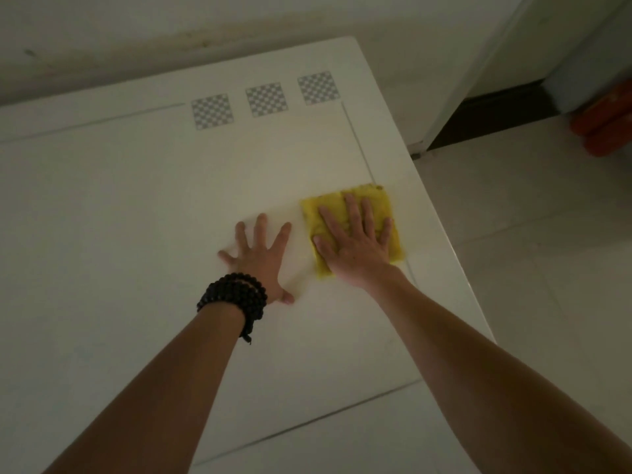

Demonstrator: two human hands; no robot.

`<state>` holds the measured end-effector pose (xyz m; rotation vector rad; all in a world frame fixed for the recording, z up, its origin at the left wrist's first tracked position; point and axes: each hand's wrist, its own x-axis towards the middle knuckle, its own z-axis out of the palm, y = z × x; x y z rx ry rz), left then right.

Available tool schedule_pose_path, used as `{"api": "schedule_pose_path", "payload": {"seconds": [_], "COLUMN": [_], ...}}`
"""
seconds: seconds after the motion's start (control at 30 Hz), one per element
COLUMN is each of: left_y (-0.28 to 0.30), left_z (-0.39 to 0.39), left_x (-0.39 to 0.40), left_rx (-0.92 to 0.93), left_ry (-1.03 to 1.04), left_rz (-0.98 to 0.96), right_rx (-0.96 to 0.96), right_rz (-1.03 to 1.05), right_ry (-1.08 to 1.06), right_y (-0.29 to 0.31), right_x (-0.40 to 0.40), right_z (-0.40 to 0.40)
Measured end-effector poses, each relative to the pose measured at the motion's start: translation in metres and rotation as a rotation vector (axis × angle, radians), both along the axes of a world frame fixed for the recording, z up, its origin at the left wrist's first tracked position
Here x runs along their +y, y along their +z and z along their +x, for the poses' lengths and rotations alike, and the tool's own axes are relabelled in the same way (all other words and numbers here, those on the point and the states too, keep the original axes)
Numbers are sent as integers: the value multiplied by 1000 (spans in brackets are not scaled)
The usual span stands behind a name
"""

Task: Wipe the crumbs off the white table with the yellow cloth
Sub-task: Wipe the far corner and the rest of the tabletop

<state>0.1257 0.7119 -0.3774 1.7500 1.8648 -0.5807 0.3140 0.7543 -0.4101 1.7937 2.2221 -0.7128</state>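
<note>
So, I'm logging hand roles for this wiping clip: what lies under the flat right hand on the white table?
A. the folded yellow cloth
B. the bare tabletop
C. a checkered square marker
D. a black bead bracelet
A: the right hand presses flat on the folded yellow cloth, near the white table's right edge; the left hand rests on bare tabletop.

We can read no text, label, brand or number anywhere in the view. The only sign-like marks we find are three grey-and-white checkered squares set in a row near the far edge of the bench, toward its far right corner. They carry a plain check pattern and no letters or digits.
</note>
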Motion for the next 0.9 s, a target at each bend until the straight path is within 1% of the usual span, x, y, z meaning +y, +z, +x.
{"api": "schedule_pose_path", "payload": {"seconds": [0.13,0.23,0.37,0.57,0.7,0.77,0.9], "left_y": [3,0,-6,1,8,10,11], "left_z": [29,50,54,54,58,59,65], "left_x": [-10,-16,-39,-99,-156,-187,-215], "left_rx": [-31,-35,14,17,-18,-17,-13], "left_ry": [-137,-145,-160,-180,-177,-191,-203], "left_rz": [-38,-19,-17,-91,-103,-115,-70], "right_rx": [-2,-15,-22,6,21,8,0], "right_rz": [-5,0,5,-16,-8,-40,-71], "right_ry": [-73,-116,-138,-184,-198,-207,-221], "right_y": [1,2,-2,-3,6,10,19], "right_x": [-22,-33,-63,-152,-223,-257,-288], "right_z": [19,24,31,36,37,37,41]}}
